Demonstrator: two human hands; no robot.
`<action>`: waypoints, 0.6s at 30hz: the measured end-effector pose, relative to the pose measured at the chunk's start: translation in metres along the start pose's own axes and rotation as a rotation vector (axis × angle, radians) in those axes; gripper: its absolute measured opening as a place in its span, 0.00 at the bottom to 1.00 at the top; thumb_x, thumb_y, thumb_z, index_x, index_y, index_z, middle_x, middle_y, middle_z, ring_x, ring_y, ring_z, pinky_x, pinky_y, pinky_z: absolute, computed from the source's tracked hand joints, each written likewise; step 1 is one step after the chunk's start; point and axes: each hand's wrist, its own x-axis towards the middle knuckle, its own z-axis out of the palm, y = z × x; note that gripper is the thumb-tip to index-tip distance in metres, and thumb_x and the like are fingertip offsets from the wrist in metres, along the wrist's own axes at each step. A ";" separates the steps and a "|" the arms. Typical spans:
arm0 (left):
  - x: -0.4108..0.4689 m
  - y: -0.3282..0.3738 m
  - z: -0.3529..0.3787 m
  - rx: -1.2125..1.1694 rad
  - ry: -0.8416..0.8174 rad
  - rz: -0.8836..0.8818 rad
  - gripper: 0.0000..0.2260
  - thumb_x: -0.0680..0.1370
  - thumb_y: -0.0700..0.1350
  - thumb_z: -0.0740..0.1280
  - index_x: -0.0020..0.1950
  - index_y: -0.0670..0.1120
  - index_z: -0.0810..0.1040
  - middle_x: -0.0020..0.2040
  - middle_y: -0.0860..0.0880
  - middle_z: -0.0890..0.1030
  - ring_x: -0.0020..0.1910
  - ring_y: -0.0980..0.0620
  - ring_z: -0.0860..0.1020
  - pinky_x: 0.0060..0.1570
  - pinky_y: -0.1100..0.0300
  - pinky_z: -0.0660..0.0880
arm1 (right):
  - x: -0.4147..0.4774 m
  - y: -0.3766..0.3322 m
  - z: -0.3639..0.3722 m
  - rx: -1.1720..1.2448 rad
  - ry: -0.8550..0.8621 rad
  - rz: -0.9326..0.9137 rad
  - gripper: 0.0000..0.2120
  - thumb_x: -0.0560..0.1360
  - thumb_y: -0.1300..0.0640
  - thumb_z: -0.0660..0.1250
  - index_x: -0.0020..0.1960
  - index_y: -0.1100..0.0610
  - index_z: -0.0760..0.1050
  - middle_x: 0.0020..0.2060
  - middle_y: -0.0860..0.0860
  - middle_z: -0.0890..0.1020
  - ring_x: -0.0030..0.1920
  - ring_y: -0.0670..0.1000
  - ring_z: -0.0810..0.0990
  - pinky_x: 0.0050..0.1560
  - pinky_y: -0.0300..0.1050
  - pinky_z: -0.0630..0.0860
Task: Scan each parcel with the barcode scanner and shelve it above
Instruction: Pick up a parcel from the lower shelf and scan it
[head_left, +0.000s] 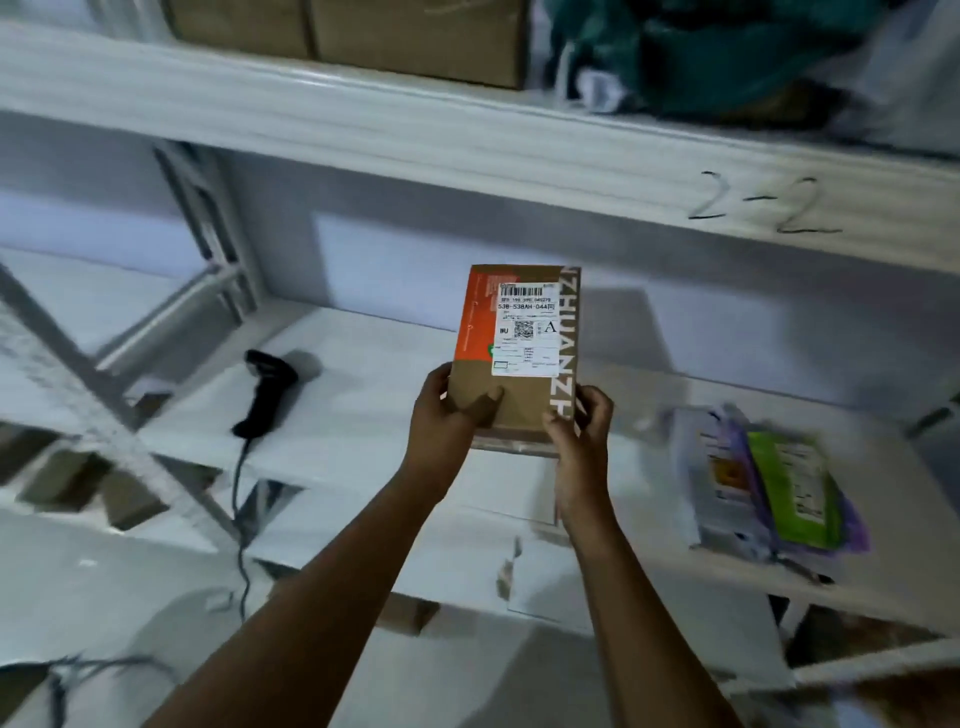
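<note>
A brown cardboard parcel (519, 395) with an orange panel and a white shipping label is held upright in front of me, label facing the camera. My left hand (449, 410) grips its lower left edge, thumb across the front. My right hand (584, 421) grips its lower right corner. The black barcode scanner (267, 389) lies on the white shelf (363, 374) to the left of the parcel, its cable hanging over the front edge. The upper shelf (467, 140), marked "2-2", runs above.
A pile of flat mailers, purple, white and green (769, 478), lies on the shelf at the right. Cardboard boxes (363, 36) and a dark green bag (727, 52) sit on the upper shelf. A diagonal metal brace (104, 395) crosses the left side.
</note>
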 end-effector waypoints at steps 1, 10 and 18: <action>0.001 0.002 -0.028 0.004 0.035 -0.005 0.25 0.76 0.41 0.77 0.71 0.44 0.74 0.61 0.47 0.83 0.52 0.53 0.86 0.45 0.63 0.82 | -0.007 0.008 0.026 0.022 -0.013 0.013 0.24 0.68 0.51 0.70 0.62 0.48 0.69 0.59 0.46 0.79 0.59 0.43 0.79 0.52 0.37 0.76; 0.015 0.011 -0.205 0.036 0.086 -0.276 0.41 0.66 0.64 0.81 0.75 0.54 0.72 0.66 0.48 0.81 0.63 0.47 0.81 0.70 0.48 0.72 | -0.041 0.046 0.179 0.236 -0.059 0.151 0.15 0.69 0.58 0.68 0.55 0.56 0.73 0.45 0.44 0.83 0.44 0.44 0.81 0.42 0.33 0.75; 0.040 0.023 -0.296 0.000 0.211 -0.300 0.33 0.67 0.59 0.75 0.71 0.53 0.72 0.63 0.42 0.80 0.60 0.41 0.80 0.63 0.38 0.78 | -0.028 0.074 0.291 0.301 -0.244 0.223 0.14 0.71 0.54 0.68 0.55 0.55 0.75 0.46 0.48 0.83 0.43 0.45 0.82 0.46 0.38 0.77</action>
